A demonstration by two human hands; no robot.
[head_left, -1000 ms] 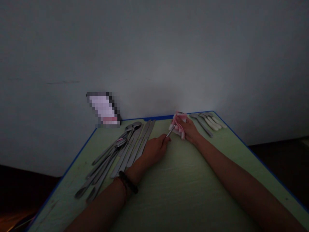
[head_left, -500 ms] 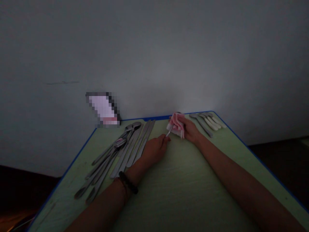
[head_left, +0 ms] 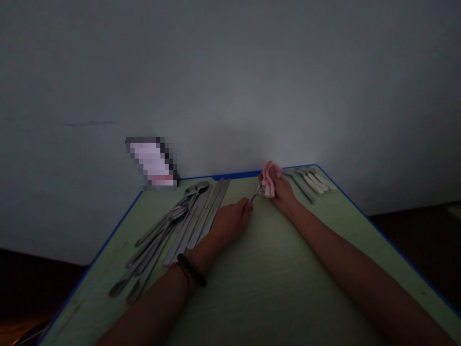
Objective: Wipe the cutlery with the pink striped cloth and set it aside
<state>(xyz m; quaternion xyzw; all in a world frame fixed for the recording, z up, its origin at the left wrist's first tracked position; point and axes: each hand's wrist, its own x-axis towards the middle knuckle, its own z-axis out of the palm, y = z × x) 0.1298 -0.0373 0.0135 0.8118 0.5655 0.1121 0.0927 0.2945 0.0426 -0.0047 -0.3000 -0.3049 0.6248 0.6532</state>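
My left hand (head_left: 236,216) is closed round the handle of a thin metal piece of cutlery (head_left: 255,193). Its far end is hidden in a pink and white cloth (head_left: 268,180), so I cannot tell its kind. My right hand (head_left: 283,192) grips the cloth, folded around that end. Beside my left hand lie several metal table knives (head_left: 205,216) in a slanting row. Left of them is a loose pile of metal spoons (head_left: 158,242). Just beyond my right hand are a metal utensil (head_left: 302,186) and several pieces of cutlery with white handles (head_left: 314,182).
The pale green table (head_left: 273,288) has a blue edge and stands against a grey wall (head_left: 230,86). A blurred-out device with a bright screen (head_left: 151,161) leans on the wall at the back left.
My right hand has moved the cloth slightly right and outward along the utensil, and more of its shaft shows. My left hand keeps its hold in nearly the same place.
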